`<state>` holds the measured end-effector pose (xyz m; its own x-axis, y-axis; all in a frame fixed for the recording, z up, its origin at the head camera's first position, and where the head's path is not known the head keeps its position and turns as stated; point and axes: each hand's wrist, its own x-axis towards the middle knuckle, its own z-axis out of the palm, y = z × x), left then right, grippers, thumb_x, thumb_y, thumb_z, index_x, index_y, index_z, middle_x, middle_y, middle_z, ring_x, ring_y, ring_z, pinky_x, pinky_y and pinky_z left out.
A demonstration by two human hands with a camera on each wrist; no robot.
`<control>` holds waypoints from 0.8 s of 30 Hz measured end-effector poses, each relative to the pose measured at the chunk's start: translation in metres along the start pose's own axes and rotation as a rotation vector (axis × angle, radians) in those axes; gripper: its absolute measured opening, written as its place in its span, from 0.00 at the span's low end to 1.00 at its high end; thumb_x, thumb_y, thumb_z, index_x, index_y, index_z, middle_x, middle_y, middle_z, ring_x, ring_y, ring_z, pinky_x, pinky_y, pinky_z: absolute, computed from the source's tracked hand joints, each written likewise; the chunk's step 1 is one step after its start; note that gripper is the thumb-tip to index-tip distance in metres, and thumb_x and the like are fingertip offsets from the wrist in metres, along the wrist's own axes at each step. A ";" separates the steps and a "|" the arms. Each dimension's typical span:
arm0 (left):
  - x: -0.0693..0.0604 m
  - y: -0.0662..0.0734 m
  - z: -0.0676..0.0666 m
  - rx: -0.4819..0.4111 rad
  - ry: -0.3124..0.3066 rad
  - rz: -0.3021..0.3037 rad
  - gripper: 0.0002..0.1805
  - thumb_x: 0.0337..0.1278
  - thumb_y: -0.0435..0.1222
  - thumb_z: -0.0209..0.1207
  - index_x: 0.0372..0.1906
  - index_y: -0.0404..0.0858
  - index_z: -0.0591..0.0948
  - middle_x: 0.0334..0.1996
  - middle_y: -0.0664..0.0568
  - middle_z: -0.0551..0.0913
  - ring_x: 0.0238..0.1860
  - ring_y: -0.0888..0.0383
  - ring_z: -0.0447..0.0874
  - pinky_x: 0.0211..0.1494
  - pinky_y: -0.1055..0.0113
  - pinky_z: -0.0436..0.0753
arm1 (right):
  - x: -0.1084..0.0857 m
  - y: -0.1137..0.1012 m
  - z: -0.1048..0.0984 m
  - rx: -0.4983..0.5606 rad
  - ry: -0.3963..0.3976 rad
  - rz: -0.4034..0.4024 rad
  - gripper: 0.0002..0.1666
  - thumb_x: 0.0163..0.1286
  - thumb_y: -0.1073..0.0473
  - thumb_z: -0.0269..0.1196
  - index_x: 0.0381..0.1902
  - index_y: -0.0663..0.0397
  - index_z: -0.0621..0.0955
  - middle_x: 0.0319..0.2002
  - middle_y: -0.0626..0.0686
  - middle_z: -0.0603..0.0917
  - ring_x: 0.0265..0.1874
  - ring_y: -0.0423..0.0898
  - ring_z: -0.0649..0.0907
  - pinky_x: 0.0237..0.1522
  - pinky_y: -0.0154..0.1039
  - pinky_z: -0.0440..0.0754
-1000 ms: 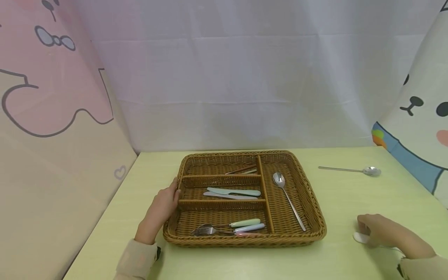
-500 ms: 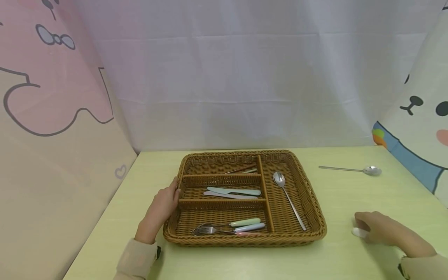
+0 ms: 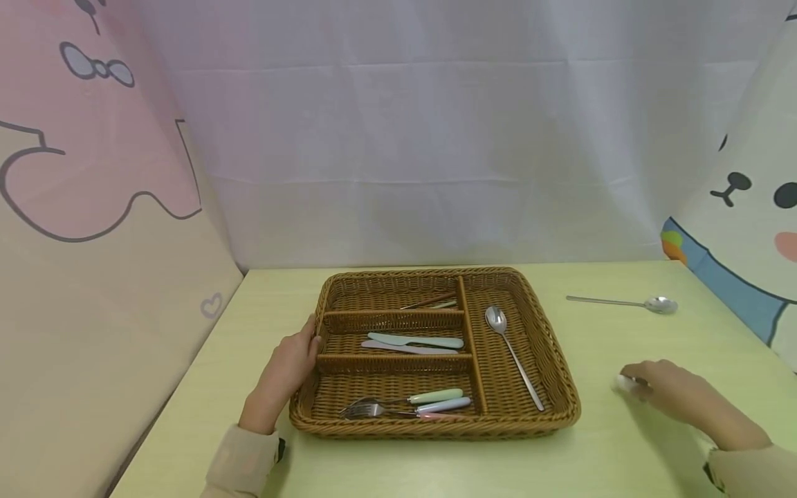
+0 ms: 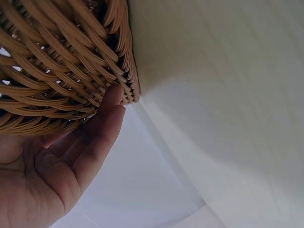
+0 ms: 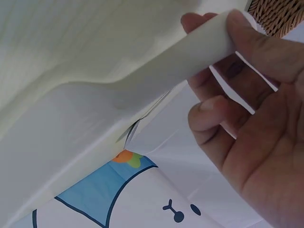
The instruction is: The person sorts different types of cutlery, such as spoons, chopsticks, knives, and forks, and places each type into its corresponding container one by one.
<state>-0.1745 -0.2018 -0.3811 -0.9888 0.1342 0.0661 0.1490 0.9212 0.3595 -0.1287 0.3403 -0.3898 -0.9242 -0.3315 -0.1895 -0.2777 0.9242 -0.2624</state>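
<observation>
My right hand (image 3: 681,398) pinches the handle end of a white table knife (image 5: 156,66) between thumb and fingers, over the table right of the basket. The right wrist view shows the knife slanting down-left, its blade widening past a notch. At the left side of the brown wicker cutlery basket (image 3: 436,427), my left hand (image 3: 286,366) grips the rim, fingers against the outer weave. Inside, two pale knives (image 3: 429,342) lie in the middle compartment and several forks (image 3: 367,409) in the front one. A metal spoon (image 3: 523,370) lies in the long right compartment.
Another metal spoon (image 3: 660,304) lies on the yellow-green table (image 3: 610,456) at the back right. Thin cutlery pieces (image 3: 429,301) sit in the basket's back compartment. A pale cloth (image 3: 405,138) hangs behind the table, with printed cartoon cloths on both sides.
My right hand has lifted the white knife and shifted slightly left and farther from me. The left hand and basket have stayed put.
</observation>
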 end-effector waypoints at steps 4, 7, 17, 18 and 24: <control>0.000 0.000 0.000 0.002 0.001 -0.004 0.28 0.68 0.35 0.45 0.68 0.28 0.56 0.08 0.53 0.65 0.09 0.62 0.55 0.14 0.71 0.58 | 0.002 -0.005 -0.003 -0.011 0.014 0.013 0.10 0.60 0.69 0.58 0.40 0.65 0.79 0.26 0.49 0.81 0.23 0.39 0.76 0.25 0.39 0.74; 0.000 0.001 -0.001 0.002 0.004 -0.002 0.28 0.68 0.34 0.45 0.68 0.28 0.56 0.08 0.53 0.65 0.09 0.62 0.54 0.14 0.70 0.58 | 0.004 -0.010 -0.005 -0.026 0.039 0.011 0.09 0.61 0.70 0.55 0.40 0.67 0.77 0.25 0.49 0.79 0.23 0.40 0.75 0.25 0.39 0.73; 0.000 0.001 -0.001 -0.002 0.000 -0.002 0.28 0.68 0.34 0.45 0.68 0.28 0.56 0.08 0.53 0.64 0.09 0.62 0.55 0.14 0.70 0.59 | 0.010 -0.028 -0.013 -0.022 0.150 0.010 0.10 0.66 0.68 0.53 0.43 0.69 0.72 0.22 0.51 0.77 0.20 0.42 0.74 0.23 0.41 0.73; 0.000 0.001 -0.001 -0.001 0.001 0.000 0.28 0.68 0.34 0.45 0.68 0.28 0.56 0.08 0.53 0.64 0.09 0.62 0.54 0.14 0.70 0.59 | 0.011 -0.029 -0.014 -0.021 0.164 0.008 0.10 0.66 0.68 0.52 0.43 0.69 0.72 0.21 0.51 0.77 0.20 0.42 0.74 0.23 0.41 0.73; 0.000 0.001 -0.001 -0.002 0.001 -0.001 0.28 0.68 0.34 0.45 0.68 0.27 0.56 0.08 0.53 0.64 0.09 0.62 0.54 0.14 0.71 0.58 | 0.015 -0.040 -0.019 -0.019 0.244 -0.026 0.12 0.67 0.68 0.51 0.48 0.66 0.70 0.18 0.49 0.74 0.16 0.40 0.70 0.21 0.39 0.70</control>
<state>-0.1741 -0.2013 -0.3797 -0.9888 0.1330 0.0672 0.1484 0.9205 0.3615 -0.1359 0.3020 -0.3641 -0.9520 -0.3017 0.0520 -0.3050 0.9199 -0.2464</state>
